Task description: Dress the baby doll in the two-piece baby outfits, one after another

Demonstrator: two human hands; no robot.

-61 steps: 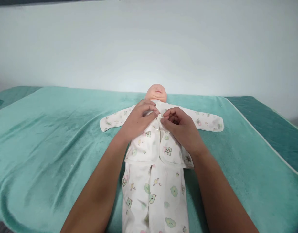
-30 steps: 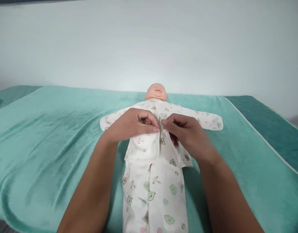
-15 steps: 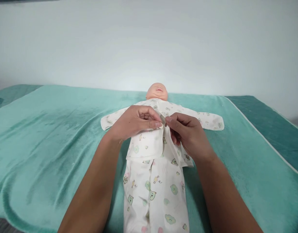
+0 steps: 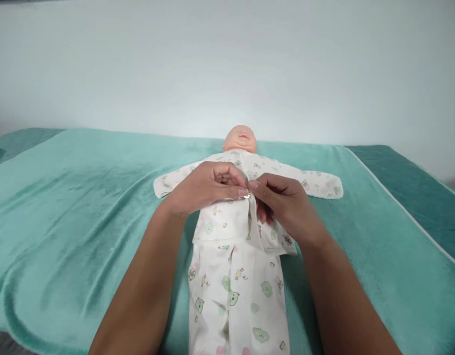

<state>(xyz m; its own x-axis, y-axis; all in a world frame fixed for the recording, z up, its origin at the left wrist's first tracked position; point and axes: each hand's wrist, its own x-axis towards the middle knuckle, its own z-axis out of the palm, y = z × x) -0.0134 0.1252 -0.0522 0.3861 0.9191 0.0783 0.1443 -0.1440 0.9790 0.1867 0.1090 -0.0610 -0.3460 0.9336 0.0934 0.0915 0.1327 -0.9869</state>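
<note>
A baby doll (image 4: pixel 241 138) lies on its back, dressed in a white printed baby shirt (image 4: pixel 220 224) and matching printed pants (image 4: pixel 246 301). Both sleeves are spread out to the sides. At the middle of the chest, my left hand (image 4: pixel 214 185) pinches the edge of the shirt's left front panel between thumb and fingers. My right hand (image 4: pixel 281 199) pinches the edge of the other panel, its fingertips touching or nearly touching those of the left. Below the hands the front opening hangs apart, with the right panel's lower corner folded outward. Any fastener between the fingertips is hidden.
A teal plush blanket (image 4: pixel 83 212) lies under the doll, wrinkled on the left. Darker teal bedding (image 4: pixel 408 192) shows beyond its pale edge on the right. A plain pale wall (image 4: pixel 227 64) rises behind the doll's head.
My right hand has shifted slightly left, bringing its fingertips and the shirt edge against the left hand's. The right panel's flap has swung a little inward. My left hand stays nearly still.
</note>
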